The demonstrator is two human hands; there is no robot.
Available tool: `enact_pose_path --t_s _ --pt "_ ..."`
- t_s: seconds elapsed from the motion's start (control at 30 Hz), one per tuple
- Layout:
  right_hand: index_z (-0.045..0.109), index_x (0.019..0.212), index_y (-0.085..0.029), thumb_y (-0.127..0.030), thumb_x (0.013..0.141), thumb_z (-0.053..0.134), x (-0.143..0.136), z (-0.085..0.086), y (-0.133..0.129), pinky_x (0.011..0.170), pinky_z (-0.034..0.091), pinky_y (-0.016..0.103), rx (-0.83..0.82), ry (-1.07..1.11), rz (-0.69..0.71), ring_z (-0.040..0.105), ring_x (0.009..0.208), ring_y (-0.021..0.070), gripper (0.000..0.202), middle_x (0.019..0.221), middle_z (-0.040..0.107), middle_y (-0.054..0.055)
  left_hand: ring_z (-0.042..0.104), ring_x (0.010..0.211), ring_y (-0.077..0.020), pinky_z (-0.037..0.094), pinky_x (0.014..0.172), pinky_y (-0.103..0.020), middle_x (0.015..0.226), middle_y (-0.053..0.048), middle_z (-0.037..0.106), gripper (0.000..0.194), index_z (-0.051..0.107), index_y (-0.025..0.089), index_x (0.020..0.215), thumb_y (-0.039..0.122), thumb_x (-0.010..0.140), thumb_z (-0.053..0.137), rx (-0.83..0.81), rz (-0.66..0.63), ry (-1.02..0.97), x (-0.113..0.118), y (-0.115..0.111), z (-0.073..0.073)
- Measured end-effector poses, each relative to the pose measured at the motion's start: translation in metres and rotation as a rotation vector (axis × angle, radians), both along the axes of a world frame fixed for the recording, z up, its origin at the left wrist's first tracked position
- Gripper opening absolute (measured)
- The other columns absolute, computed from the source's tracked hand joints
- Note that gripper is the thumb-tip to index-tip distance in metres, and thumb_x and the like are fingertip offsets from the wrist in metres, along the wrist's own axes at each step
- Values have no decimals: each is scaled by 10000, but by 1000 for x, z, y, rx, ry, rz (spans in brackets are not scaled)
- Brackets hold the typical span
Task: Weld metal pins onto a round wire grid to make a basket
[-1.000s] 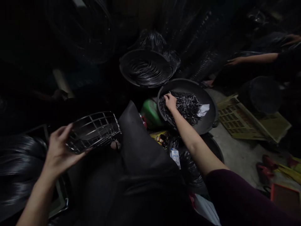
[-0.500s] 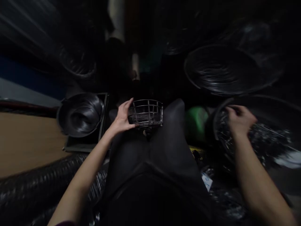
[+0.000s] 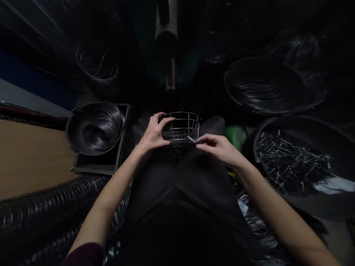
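Observation:
A round wire basket (image 3: pixel 181 129) of thin metal rods stands between my knees, under a dark upright machine. My left hand (image 3: pixel 155 133) grips its left side, thumb low and fingers over the upper rings. From the right, my right hand (image 3: pixel 216 146) pinches a short metal wire piece (image 3: pixel 191 139) between thumb and fingertips, its tip at the basket's lower right wall. Many similar short wire pieces (image 3: pixel 291 160) fill a wide dark tub at my right. Where the basket's underside rests is too dark to make out.
At left, a black basin (image 3: pixel 72 136) of wire rings stands on a crate (image 3: pixel 94 164). Another shallow pan (image 3: pixel 230 87) of rings lies at back right. A green round object (image 3: pixel 235 136) sits beside my right knee. Stacked wire rings (image 3: pixel 55 207) line the lower left.
My right hand has moved left from the tub of wire pieces to the basket, now with a wire piece in it. My left hand still holds the basket.

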State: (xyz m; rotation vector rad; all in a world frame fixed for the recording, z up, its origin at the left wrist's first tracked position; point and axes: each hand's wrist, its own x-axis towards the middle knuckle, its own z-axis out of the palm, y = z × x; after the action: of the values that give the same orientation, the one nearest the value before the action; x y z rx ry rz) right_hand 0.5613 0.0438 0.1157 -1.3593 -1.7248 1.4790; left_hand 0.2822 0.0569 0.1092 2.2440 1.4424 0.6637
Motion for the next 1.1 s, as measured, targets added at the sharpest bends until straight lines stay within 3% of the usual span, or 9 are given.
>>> enact_pose_path --t_s 0.1,0.17,0.27,0.47,0.7,1.1 --pt "771 884 -189 -469 843 650 -31 20 22 664 507 300 189 -149 119 657 682 168 308 763 735 34 416 1303 -349 382 1118 -547 1393 -138 401 803 504 267 1352 327 631 852 43 -38 21 -1 2 6" --pt "774 980 -199 -418 859 657 -46 22 28 684 507 302 438 -311 173 698 769 196 276 920 770 52 414 1306 -354 373 1118 -558 1393 -146 401 787 504 261 1349 338 644 844 60 -47 27 -5 4 10" --pt "702 1218 -227 -345 896 626 -57 20 30 586 479 285 749 -533 347 719 780 203 351 1153 734 63 421 1300 -358 381 1110 -560 1388 -143 408 796 502 263 1339 335 626 850 66 9 7 -16 7 12" --pt "694 1226 -261 -263 970 488 -61 21 48 514 452 279 1108 -626 460 692 626 152 329 1146 731 24 425 1303 -354 388 1122 -542 1380 -135 416 798 523 260 1323 403 614 861 76 89 -104 -28 16 12" --pt "686 1231 -254 -188 934 535 -59 34 77 552 488 294 1230 -629 469 716 697 169 340 1183 715 16 426 1297 -350 403 1121 -540 1382 -129 401 836 517 254 1325 221 567 867 189 111 -145 -25 39 15" --pt "689 1243 -243 -188 947 542 -57 39 84 569 499 292 1231 -658 496 720 726 161 335 1200 707 35 421 1304 -351 411 1120 -539 1382 -128 400 831 518 264 1326 275 579 881 167 102 -179 -23 48 12"
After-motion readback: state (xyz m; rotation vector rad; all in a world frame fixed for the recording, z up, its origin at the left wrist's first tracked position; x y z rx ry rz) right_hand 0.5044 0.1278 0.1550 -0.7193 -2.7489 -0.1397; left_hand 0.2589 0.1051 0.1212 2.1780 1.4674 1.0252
